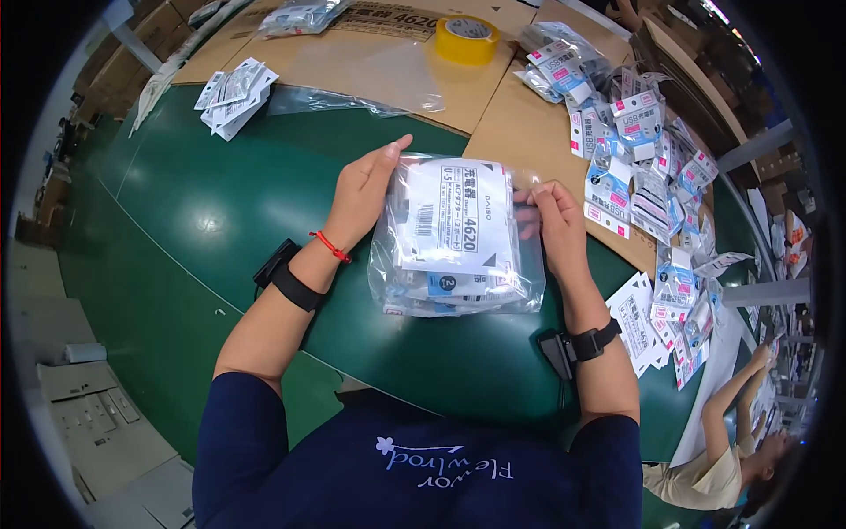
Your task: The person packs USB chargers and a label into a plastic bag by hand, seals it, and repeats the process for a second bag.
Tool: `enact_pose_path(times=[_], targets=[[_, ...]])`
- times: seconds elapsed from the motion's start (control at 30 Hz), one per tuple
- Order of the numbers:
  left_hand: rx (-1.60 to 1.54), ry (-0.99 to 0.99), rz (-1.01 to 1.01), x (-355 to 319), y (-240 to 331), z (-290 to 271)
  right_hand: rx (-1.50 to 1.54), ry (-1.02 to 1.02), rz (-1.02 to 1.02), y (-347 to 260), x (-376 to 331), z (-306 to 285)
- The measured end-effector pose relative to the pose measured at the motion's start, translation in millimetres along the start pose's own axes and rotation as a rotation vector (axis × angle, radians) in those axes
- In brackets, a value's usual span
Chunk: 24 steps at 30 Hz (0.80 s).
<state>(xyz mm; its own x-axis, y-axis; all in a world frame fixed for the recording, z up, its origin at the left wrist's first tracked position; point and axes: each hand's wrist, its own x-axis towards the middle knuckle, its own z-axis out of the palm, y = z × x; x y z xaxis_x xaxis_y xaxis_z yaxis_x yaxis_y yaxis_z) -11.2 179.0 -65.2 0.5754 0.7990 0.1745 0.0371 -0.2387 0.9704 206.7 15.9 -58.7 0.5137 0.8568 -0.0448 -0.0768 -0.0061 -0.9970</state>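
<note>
A clear plastic bag (pixel 410 280) lies in front of me on the green table, with several packaged items and a white printed label sheet (pixel 454 216) inside. My left hand (pixel 363 189) grips the bag's upper left edge, its thumb pointing up and the other fingers mostly hidden beside and behind the plastic. At the upper right edge, my right hand (pixel 557 216) pinches the film between thumb and fingers, some of which show through it. The label sheet lies face up over the packs.
Blister-packed items (pixel 639 141) are heaped on cardboard at right, above a stack of label sheets (pixel 636 322). Yellow tape (pixel 467 40) and flat plastic bags (pixel 370 75) lie at the back, small packs (pixel 236 95) at far left. A co-worker (pixel 718 458) is at lower right.
</note>
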Motion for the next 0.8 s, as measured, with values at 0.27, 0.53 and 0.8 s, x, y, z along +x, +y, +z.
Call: enact_pose_path(times=[0.27, 0.53, 0.8], targets=[[0.317, 0.166, 0.21, -2.3, -14.4, 14.5, -0.526, -0.052, -0.106, 1.7, 0.7, 8.8], [0.405, 0.254, 0.277, 0.7, -25.7, 4.3, -0.564, -0.053, -0.059, 1.2, 2.8, 9.3], [-0.209, 0.031, -0.305, -11.1, -3.6, -16.4, -0.604, -0.006, -0.468, -62.9, -11.3, 43.7]])
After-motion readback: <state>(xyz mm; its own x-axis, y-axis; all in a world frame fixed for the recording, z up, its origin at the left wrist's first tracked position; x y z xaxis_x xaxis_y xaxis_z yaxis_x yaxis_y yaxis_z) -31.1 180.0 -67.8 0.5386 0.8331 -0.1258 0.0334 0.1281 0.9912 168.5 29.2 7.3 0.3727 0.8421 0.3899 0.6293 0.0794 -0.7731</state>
